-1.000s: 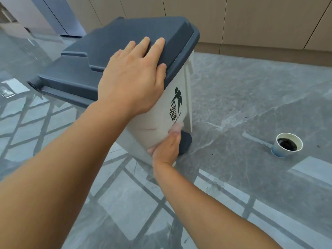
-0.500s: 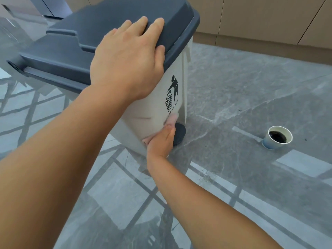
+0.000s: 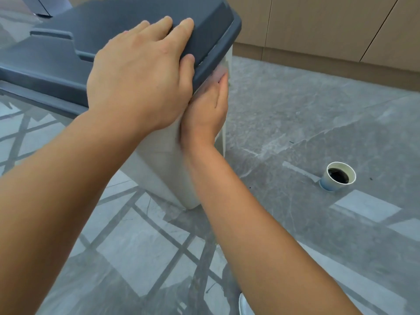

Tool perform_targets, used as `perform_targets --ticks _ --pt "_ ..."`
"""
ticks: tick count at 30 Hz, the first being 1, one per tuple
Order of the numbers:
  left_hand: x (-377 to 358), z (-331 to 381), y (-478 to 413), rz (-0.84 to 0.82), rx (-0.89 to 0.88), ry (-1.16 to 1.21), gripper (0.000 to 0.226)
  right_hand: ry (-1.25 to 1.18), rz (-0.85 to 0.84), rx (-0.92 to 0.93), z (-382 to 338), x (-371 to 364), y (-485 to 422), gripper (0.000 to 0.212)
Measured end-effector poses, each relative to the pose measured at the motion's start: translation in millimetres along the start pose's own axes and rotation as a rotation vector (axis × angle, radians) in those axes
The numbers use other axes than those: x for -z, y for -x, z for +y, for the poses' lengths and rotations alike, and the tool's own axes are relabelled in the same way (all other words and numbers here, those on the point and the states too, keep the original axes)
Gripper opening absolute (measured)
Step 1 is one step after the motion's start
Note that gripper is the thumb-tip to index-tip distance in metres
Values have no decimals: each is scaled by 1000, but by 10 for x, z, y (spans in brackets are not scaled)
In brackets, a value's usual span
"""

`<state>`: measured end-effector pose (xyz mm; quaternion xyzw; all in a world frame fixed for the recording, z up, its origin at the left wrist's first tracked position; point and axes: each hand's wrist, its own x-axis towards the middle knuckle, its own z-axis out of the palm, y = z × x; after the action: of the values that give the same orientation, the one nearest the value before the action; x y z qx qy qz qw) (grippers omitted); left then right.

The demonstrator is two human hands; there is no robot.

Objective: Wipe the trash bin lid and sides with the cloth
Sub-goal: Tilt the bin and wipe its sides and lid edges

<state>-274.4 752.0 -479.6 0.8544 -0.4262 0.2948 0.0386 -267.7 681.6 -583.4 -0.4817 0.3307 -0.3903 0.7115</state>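
A white trash bin [image 3: 159, 173] with a dark grey lid [image 3: 127, 35] stands on the floor, tilted toward me. My left hand [image 3: 141, 76] lies flat on the lid's near right corner, fingers over its edge. My right hand [image 3: 205, 110] presses flat against the bin's white side just under the lid rim. A pale pinkish cloth [image 3: 219, 72] shows only as a blurred bit past the right fingertips, pinned between that hand and the bin's side. The bin's printed symbol is hidden behind the hand.
A paper cup [image 3: 340, 176] holding dark liquid stands on the grey stone floor [image 3: 295, 123] to the right of the bin. Wooden cabinet fronts [image 3: 318, 26] run along the back. A shoe tip [image 3: 244, 303] shows at the bottom edge.
My right hand with the cloth has slid up the bin's side from near the base to just under the lid rim. My left hand stays on the lid. The view moved closer.
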Motion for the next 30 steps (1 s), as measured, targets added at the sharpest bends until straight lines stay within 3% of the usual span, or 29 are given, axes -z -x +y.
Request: perform_targets --ticks 3,4,7,9,11,14,18,21,25,30 --pt "-1 5 -7 -10 3 0 47 146 -87 -23 395 263 -84 60" --pt "-2 5 -11 -10 2 1 47 146 -112 -127 574 342 -143 60" --pt "-1 2 -11 -28 -10 7 48 14 -152 -673 851 485 -275 74" --pt "0 -4 -5 -23 -1 13 47 -7 -163 -754 820 490 -264 66" --pt "-3 10 -3 -14 -2 15 47 5 -198 -496 682 427 -240 53" --pt "-10 9 -7 2 -10 6 47 9 -243 -28 268 253 -265 56" --pt "17 26 30 -7 12 -1 48 241 -253 282 351 249 -264 53" --pt "35 14 13 -43 26 58 48 266 -244 -44 657 405 -246 56" --pt "202 -222 119 -3 -5 389 44 -49 -229 -496 809 573 -333 55" --pt "225 -685 461 -216 -81 337 101 -366 -93 -593 534 820 -382 39"
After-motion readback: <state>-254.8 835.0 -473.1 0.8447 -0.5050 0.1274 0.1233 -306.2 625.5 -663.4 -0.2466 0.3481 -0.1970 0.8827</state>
